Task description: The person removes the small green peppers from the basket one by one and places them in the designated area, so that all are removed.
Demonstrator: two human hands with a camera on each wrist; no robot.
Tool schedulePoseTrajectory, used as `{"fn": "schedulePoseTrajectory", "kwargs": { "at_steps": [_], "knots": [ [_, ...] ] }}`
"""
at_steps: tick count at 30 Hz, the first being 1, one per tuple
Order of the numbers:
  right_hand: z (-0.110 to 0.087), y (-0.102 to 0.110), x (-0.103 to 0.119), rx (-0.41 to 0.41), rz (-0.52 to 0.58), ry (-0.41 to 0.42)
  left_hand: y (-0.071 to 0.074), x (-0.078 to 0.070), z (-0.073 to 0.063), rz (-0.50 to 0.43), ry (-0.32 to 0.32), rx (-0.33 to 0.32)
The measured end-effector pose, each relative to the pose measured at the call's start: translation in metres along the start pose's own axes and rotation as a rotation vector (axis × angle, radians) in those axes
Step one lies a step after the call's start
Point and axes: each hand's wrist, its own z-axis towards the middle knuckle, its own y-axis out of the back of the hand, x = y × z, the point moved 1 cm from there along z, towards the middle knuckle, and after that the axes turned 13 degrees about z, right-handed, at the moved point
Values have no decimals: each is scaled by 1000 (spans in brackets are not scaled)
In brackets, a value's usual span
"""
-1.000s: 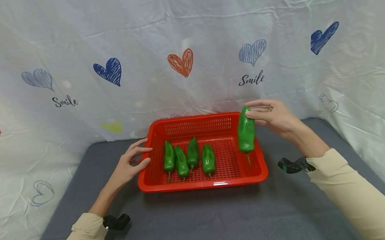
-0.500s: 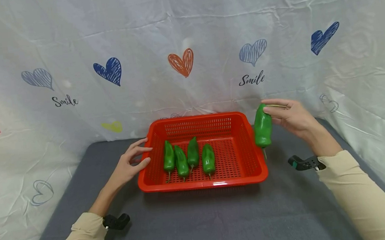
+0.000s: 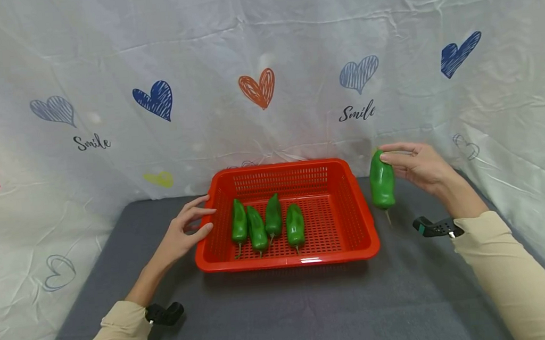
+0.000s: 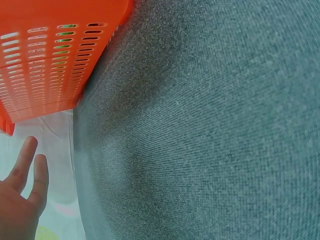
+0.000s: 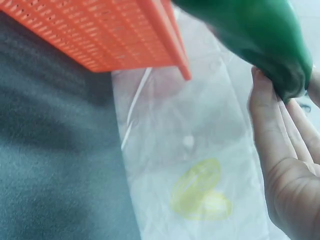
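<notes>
My right hand point(image 3: 421, 166) pinches a large green pepper point(image 3: 382, 182) by its tapered end, so it hangs stem down just right of the red plastic basket point(image 3: 289, 261). In the right wrist view, the pepper point(image 5: 260, 35) is held between thumb and fingers point(image 5: 270, 110), above and beside the basket wall point(image 5: 107, 30). My left hand point(image 3: 181, 233) lies at the basket's left rim, fingers loosely spread and fingertips right at the edge. Several more green peppers point(image 3: 294, 226) lie in the basket's left and middle part, stems toward me.
A dark grey cloth point(image 3: 284, 313) covers the table under the basket. Behind it hangs a white sheet point(image 3: 196, 53) printed with hearts and "Smile". Black wrist cameras point(image 3: 166, 314) are worn on both wrists.
My right hand has carried the pepper rightward, from over the basket's right side to outside its right rim. The left hand and the peppers in the basket have stayed put.
</notes>
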Motion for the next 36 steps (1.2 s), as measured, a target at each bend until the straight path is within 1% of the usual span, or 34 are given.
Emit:
{"fn": "schedulePoseTrajectory", "kwargs": {
  "at_steps": [4, 6, 14, 18, 23, 27, 30, 36],
  "knots": [
    [4, 9, -6, 73, 20, -17, 0, 0, 0, 1, 5, -1],
    [5, 14, -10, 83, 1, -24, 0, 1, 0, 0, 4, -1],
    [9, 29, -23, 45, -96, -38, 1, 2, 2, -9, -19, 1],
    [11, 36, -28, 31, -149, -46, 1, 1, 3, -23, -20, 3],
    [16, 44, -37, 21, -181, -53, 2, 1, 2, -15, -21, 2],
    [18, 46, -42, 19, -216, -74, 1, 2, 1, 3, -17, 5],
    [20, 46, -44, 26, -235, -92, 1, 3, 1, 0, -10, 9],
    [27, 51, -52, 50, -232, -110, 1, 1, 1, -10, -19, 8]
  ]
}}
